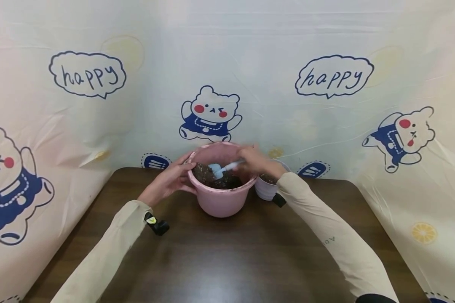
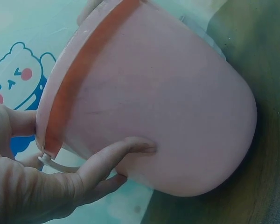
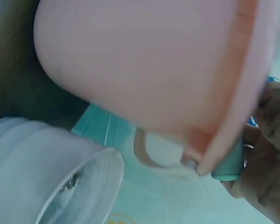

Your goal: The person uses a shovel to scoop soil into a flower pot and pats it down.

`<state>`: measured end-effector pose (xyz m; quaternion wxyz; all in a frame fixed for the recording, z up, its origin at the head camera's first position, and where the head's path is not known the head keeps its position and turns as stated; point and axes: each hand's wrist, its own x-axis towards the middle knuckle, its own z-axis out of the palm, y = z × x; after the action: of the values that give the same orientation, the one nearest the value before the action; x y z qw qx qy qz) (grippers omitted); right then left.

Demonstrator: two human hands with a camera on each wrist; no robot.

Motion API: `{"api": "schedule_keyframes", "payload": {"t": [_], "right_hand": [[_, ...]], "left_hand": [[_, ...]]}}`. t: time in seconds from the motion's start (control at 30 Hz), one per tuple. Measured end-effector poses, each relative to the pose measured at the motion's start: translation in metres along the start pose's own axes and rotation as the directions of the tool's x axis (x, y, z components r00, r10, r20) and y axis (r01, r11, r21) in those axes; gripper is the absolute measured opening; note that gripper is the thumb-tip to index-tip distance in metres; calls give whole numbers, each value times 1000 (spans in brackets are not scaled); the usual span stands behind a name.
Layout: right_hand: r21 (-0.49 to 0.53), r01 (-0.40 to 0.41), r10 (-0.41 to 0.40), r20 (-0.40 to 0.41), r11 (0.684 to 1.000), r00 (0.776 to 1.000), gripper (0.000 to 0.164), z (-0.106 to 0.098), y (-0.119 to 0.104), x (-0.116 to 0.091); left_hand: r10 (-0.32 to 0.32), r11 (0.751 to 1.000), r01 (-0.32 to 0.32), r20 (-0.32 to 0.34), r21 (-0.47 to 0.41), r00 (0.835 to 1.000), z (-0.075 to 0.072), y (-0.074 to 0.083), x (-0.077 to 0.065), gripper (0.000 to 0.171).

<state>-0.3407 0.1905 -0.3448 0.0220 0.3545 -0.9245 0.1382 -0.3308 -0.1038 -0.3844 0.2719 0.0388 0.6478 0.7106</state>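
Note:
In the head view, a pink bucket (image 1: 223, 203) with dark soil (image 1: 229, 182) inside stands on the table. My left hand (image 1: 169, 180) grips its left rim, thumb at the edge; the left wrist view shows fingers against the outer wall by the handle's end. Over the bucket's right side, my right hand (image 1: 255, 160) holds a light blue garden trowel (image 1: 217, 169) by its handle, the blade at the soil. The right wrist view catches the handle's end (image 3: 227, 170) in the curled fingers. A white pot (image 3: 42, 163), also holding soil, stands just right of the bucket.
The dark wooden table (image 1: 212, 265) stretches from the bucket toward me. Behind it and along both sides hangs a pale printed sheet (image 1: 265, 63) with bear drawings. The white pot sits close under my right forearm.

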Motion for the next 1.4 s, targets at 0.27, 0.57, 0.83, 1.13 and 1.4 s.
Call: {"api": "schedule_keyframes", "payload": {"t": [0.27,0.57,0.83,1.13,1.4], "right_hand": [[50,-43,44,-34,998,998,22,-11,5,-11],[105,-35,52,-163,994,985,21,-9,11,-22],[92,-120,141,-286,989,948,27,-14,10,-39],[8,-137,130,-382,990,915,26,-11,17,-66],[-23,-157,134,-414,987,901,26,-14,28,-81]], "left_hand": [[3,1000,-4,-13,-18,1000,-4,-1,0,71],[1,1000,-1,-16,-13,1000,-5,-1,0,71],[0,1000,0,-11,2,1000,-3,1,0,70],[-4,1000,4,-7,3,1000,1,-1,-2,69],[-6,1000,6,-8,-2,1000,1,0,0,69]]}}
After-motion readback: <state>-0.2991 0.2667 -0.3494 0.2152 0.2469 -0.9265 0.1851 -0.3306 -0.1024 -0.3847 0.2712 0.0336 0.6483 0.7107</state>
